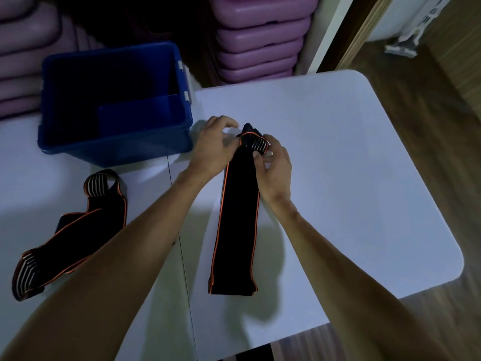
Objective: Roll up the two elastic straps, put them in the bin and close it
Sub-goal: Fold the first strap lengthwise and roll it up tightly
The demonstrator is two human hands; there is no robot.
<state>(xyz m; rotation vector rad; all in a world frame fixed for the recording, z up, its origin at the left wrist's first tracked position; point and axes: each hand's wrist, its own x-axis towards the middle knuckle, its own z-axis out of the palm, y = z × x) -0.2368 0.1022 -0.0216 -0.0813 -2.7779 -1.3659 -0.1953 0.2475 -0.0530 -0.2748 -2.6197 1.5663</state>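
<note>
Pinching far end of black strap (238, 217) — left hand (213, 147) and right hand (276, 173) both closed on its curled striped tip | strap lies lengthwise on white table (351, 165) (orange edging) | second strap (75, 230) loose at left, apart — unrolled | blue bin (114, 149) open, just beyond left hand

Both hands (244, 155) on strap's (238, 217) far end
</note>
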